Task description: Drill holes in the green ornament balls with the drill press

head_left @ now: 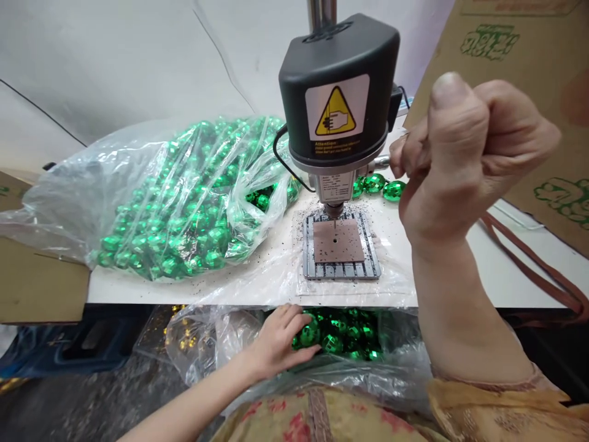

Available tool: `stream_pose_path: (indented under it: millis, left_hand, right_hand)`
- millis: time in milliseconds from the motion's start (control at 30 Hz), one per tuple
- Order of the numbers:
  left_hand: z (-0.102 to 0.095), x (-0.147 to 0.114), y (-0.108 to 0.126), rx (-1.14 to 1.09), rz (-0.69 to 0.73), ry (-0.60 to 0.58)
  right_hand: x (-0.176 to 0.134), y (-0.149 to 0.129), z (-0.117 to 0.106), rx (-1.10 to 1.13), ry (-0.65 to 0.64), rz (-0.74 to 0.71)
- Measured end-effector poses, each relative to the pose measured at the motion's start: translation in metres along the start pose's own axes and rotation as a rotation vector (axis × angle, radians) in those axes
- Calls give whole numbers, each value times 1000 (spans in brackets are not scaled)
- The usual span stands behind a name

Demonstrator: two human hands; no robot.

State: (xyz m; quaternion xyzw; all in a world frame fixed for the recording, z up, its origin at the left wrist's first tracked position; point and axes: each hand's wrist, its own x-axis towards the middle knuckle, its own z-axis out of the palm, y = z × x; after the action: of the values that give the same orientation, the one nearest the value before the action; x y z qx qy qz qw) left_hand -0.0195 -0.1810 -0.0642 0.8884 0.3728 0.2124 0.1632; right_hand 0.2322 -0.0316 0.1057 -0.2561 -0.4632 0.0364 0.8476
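Observation:
My left hand is curled round a shiny green faceted ball, low in front of the table edge. More green balls lie beside it in an open clear plastic bag. Raised at the right, my right hand is closed in a fist by the metal feed lever of a small black drill press; the part of the lever inside the fist is hidden. Below the drill bit, a brownish square plate with one dark hole rests on the slotted metal base.
A big clear bag full of green balls spreads over the table's left side. Several loose balls lie behind the press. Cardboard boxes stand at right and left. Dark shavings dot the white table. A brown strap lies right.

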Motion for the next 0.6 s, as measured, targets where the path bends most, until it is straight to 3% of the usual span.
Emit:
stream_pose_path:
  millis: [100,167,233,300,400,467,533,600]
  left_hand:
    - [8,-47,-10,204,-249,-60]
    - [13,-65,-17,300,-340,-79]
    - [13,-70,-20,335,-305,-51]
    - [5,-59,-21,306,-147,40]
    - [-23,-12,-27,235,156,250]
    - [-50,37,-43,234,196,372]
    - [-77,93,-67,320,2,330]
    - [-98,147,-97,439,-263,182]
  right_hand:
    - [0,-1,2,37,14,-16]
    - [1,0,3,62,29,-15]
    - [1,1,4,62,47,-16]
    - [1,1,4,42,52,-23]
    - [0,2,2,9,46,-13]
    - [0,2,1,9,33,-14]
    - [0,3,0,21,21,-13]
    - [-1,3,0,37,21,-17]
